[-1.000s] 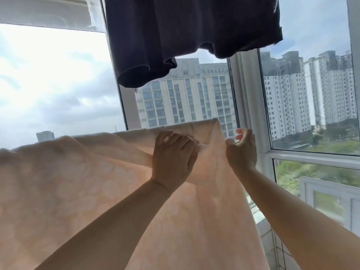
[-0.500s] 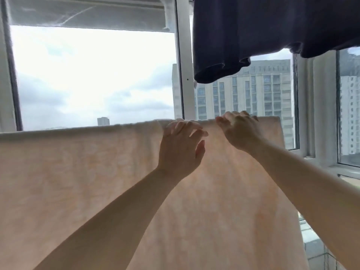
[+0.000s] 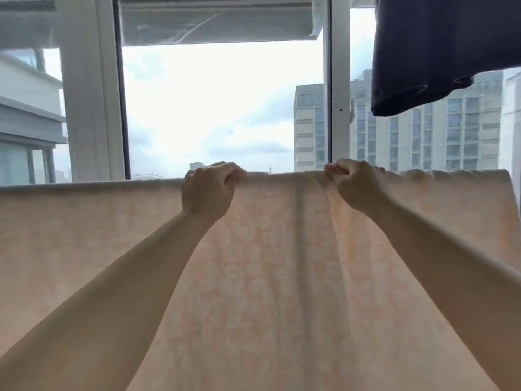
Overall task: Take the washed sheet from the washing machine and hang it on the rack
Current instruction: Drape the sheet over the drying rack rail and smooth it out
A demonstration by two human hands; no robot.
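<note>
A pale peach sheet (image 3: 267, 277) with a faint floral print hangs in front of me, filling the lower half of the view. Its top edge runs level from the left border to a corner at the far right. The rack bar beneath that edge is hidden by the cloth. My left hand (image 3: 208, 190) grips the top edge near the middle, fingers curled over it. My right hand (image 3: 355, 184) grips the same edge a little to the right. A few vertical creases fall between my hands.
A dark navy garment (image 3: 439, 52) hangs at the upper right, above the sheet's right end. Behind the sheet stand white window frames (image 3: 90, 108) and glass, with tall buildings (image 3: 423, 131) outside to the right.
The view swung to the left. My hands moved apart along the top edge and closed on it. The bunched fold at the right end now lies flat and level.
</note>
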